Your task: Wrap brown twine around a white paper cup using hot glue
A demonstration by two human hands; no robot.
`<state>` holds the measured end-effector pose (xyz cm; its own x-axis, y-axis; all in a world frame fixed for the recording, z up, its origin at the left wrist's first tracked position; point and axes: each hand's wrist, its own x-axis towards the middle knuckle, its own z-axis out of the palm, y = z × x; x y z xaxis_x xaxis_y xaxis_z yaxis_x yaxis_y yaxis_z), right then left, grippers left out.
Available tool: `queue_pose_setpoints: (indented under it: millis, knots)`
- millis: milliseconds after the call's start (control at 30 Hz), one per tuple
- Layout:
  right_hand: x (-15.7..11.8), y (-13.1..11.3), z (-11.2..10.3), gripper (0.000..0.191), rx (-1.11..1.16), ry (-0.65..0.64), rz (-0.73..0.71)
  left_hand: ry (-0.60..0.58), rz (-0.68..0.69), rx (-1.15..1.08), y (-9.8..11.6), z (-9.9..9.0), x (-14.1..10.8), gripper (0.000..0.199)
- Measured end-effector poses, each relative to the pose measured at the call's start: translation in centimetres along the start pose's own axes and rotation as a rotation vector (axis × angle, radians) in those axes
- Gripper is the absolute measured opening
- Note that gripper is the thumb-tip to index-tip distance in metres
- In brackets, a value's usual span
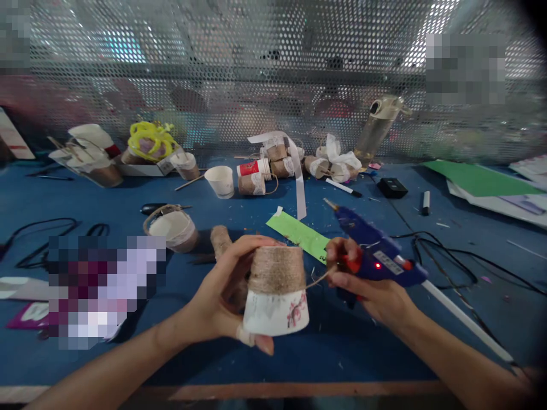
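Observation:
My left hand (228, 285) is closed around an upside-down white paper cup (273, 313) with a pink blossom print. Brown twine (277, 270) wraps the cup's narrow upper half in tight rows. From the wrapped part a loose strand runs right to the fingers of my right hand (363, 279). That hand also grips a blue hot glue gun (376, 245), its nozzle pointing up and left and a red light glowing on its side. A white glue stick (465, 319) sticks out of its back end. Behind my left hand lies a roll of twine (220, 240), partly hidden.
A twine-handled cup (175, 229) stands at left, near a black-handled tool (156, 208). Farther back are a white cup (220, 182), several decorated cups (277, 165) and a bottle (378, 128). Green paper (299, 233) lies behind the held cup; a black cable (448, 273) loops at right.

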<state>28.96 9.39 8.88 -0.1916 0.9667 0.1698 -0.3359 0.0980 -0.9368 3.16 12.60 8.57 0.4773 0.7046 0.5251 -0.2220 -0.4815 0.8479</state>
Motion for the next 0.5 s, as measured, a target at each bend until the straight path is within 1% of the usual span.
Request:
queue_pose_setpoints:
  millis: [100,200,300,400,500]
  knots:
    - [0.1,-0.9,-0.5,0.032,0.075,-0.015,-0.040,0.026,-0.030,0.041,0.0,-0.4,0.1,0.100]
    - [0.0,-1.3,-0.6,0.030,0.127,-0.090,-0.058,0.040,-0.036,0.126,0.1,-0.5,0.2,0.102]
    - [-0.3,-1.4,-0.5,0.028,0.104,-0.175,-0.025,0.054,-0.047,0.139,0.6,-0.5,0.5,0.100]
    - [-0.6,-1.5,-0.3,0.027,0.032,-0.243,-0.004,0.051,-0.052,0.160,1.2,-0.5,0.9,0.091]
    - [-0.9,-1.3,-0.3,0.028,-0.034,-0.263,-0.023,-0.014,-0.085,0.176,1.5,-0.7,0.9,0.074]
